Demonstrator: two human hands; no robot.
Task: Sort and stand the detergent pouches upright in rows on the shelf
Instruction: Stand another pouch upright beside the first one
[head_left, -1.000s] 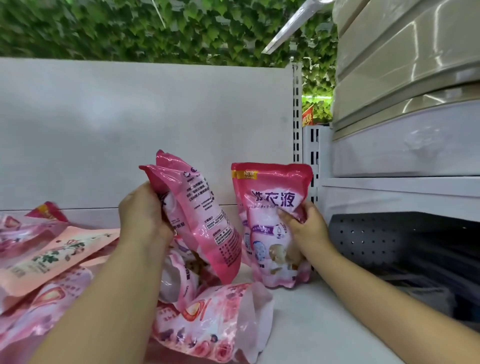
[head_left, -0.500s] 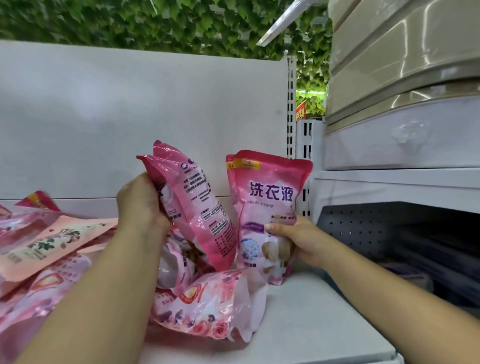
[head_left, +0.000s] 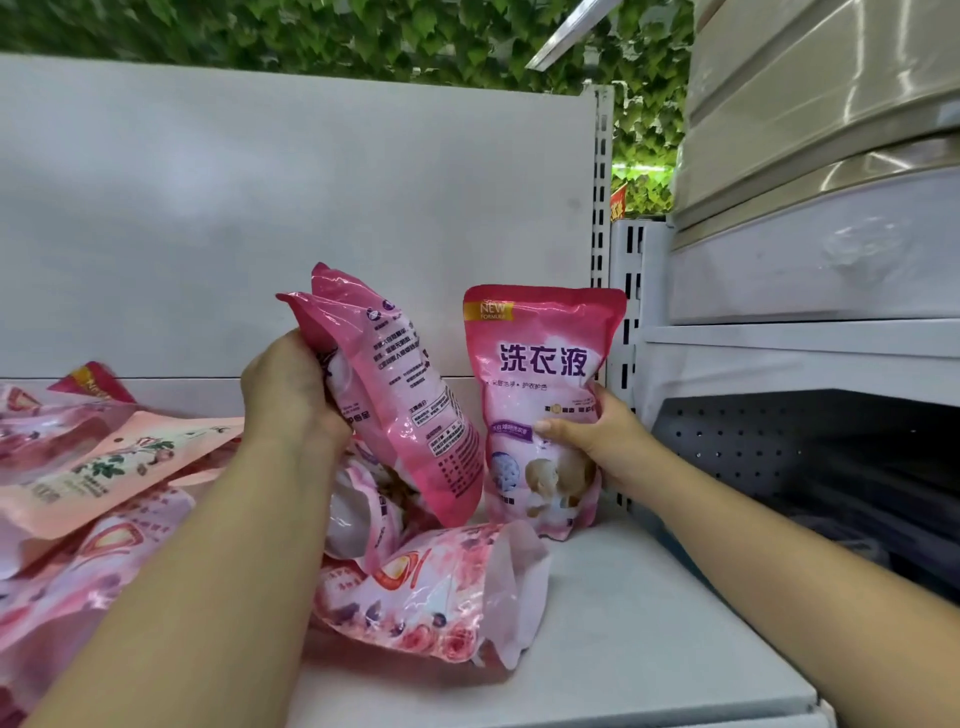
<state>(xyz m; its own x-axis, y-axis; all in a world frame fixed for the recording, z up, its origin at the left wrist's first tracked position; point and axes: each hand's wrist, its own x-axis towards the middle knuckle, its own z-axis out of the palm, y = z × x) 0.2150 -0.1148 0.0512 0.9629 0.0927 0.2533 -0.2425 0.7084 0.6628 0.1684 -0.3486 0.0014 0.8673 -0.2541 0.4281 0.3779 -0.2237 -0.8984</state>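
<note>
A pink detergent pouch (head_left: 543, 374) with purple lettering stands upright at the right end of the white shelf (head_left: 623, 613), its front facing me. My right hand (head_left: 592, 431) grips its lower right side. My left hand (head_left: 291, 389) holds a second pink pouch (head_left: 410, 395) tilted in the air, its printed back turned toward me, just left of the standing one. A floral pouch (head_left: 431, 587) lies flat on the shelf below both. More pouches (head_left: 93, 467) lie in a loose heap at the left.
A white back panel (head_left: 291, 218) closes the shelf behind. A slotted upright (head_left: 602, 197) marks its right end. Beige and white plastic drawer units (head_left: 821, 182) are stacked to the right, above a dark perforated bay (head_left: 779, 447). Green leaves show above.
My right hand slid down from the middle of the standing pouch to its lower right side. The tilted pouch in my left hand stayed roughly where it was.
</note>
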